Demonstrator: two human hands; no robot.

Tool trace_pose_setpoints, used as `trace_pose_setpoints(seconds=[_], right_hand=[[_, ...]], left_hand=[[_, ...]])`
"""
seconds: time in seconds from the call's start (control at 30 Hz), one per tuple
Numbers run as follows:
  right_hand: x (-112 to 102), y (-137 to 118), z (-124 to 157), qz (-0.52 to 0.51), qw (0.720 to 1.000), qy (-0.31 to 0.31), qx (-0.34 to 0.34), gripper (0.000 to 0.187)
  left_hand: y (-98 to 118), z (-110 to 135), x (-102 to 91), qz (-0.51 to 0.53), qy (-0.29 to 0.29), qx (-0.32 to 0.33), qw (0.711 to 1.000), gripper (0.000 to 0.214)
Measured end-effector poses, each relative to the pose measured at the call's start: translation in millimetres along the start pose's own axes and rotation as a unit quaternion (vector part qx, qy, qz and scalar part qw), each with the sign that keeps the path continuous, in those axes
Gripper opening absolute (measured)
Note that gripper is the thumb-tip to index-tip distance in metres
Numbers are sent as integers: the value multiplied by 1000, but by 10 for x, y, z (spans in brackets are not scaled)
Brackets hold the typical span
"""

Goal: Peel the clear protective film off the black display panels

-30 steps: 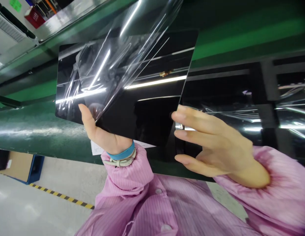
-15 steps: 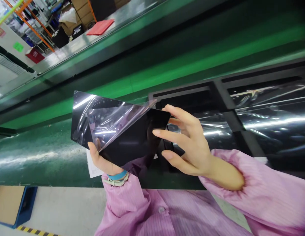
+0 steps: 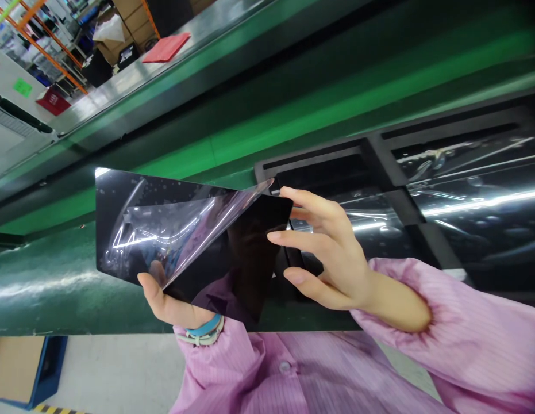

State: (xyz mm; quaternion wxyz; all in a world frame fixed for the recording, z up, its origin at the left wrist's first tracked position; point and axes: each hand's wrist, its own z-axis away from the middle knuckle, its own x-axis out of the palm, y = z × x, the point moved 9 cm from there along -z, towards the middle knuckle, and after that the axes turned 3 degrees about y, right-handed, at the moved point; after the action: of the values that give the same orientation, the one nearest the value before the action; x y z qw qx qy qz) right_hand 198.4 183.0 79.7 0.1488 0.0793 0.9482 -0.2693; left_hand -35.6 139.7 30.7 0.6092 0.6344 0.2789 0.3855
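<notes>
My left hand (image 3: 174, 302) grips a glossy black rectangular panel (image 3: 219, 261) along its lower edge. Its thumb is in front and its other fingers are mostly hidden behind. A clear plastic film (image 3: 181, 224) is partly lifted off the panel and folded back toward the left, creased along a diagonal. On the panel's left part, small bubbles show under the film. My right hand (image 3: 327, 247) is at the panel's right end, fingers spread, with one fingertip before its face and others near the upper right corner. Whether these fingers touch the panel is unclear.
A black compartmented tray (image 3: 400, 213) with shiny film-covered panels lies on the green bench (image 3: 43, 293) to the right. A red sheet (image 3: 166, 49) rests on the far ledge. Below left, a blue-sided box (image 3: 49, 368) stands on the floor.
The panel's left end has swung left and down, showing more of its face, and my left hand has moved slightly left with it. My right hand keeps nearly the same pose.
</notes>
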Motion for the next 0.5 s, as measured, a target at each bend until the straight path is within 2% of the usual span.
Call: trace_pose_setpoints(seconds=[0.07, 0.13, 0.23, 0.33, 0.4, 0.5], right_hand=[[-4, 23, 15, -22, 1000, 11, 5, 26], [-21, 56, 41, -68, 997, 32, 13, 29], [-39, 92, 72, -124, 990, 59, 22, 42], [-80, 129, 69, -135, 986, 89, 45, 50], [-140, 139, 57, -135, 982, 118, 53, 49], [-213, 175, 48, -123, 979, 145, 70, 37]], left_hand=[[-5, 30, -147, 66, 76, -1, 995, 29], [-11, 62, -200, 110, 114, -7, 987, 27], [9, 91, -160, 141, 121, -19, 982, 23], [69, 114, -89, 136, 117, -20, 984, 22], [104, 130, -70, 135, 124, -18, 983, 25], [123, 146, -89, 147, 140, -13, 979, 24]])
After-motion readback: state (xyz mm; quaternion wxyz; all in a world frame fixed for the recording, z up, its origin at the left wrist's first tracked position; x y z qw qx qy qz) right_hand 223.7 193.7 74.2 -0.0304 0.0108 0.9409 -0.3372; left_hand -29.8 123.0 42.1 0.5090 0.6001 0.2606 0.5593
